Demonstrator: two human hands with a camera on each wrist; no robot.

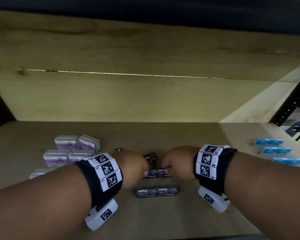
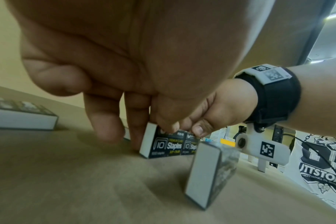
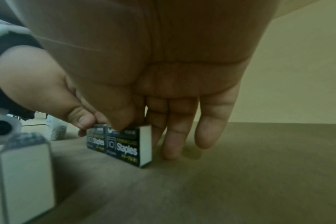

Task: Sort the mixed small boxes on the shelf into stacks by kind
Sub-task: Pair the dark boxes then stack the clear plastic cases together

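Two black staples boxes stand end to end on the shelf board (image 1: 189, 139). My left hand (image 1: 145, 170) (image 2: 153, 128) pinches the left staples box (image 1: 150, 174) (image 2: 161, 144), thumb in front and fingers behind. In the same way my right hand (image 1: 164, 168) (image 3: 136, 127) pinches the right staples box (image 1: 164, 173) (image 3: 125, 145). A second pair of staples boxes (image 1: 157, 192) lies nearer me, seen end-on in the wrist views (image 2: 207, 175) (image 3: 27, 168). Behind the hands a tilted staples box (image 1: 151, 157) lies alone, and a small black box (image 1: 118, 150) is further left.
Several clear boxes with purple labels (image 1: 71, 149) are grouped at the left. Blue boxes (image 1: 275, 149) lie in a row at the far right. The wooden back wall (image 1: 145, 94) closes the shelf behind, and a black upright (image 1: 291, 104) stands at the right.
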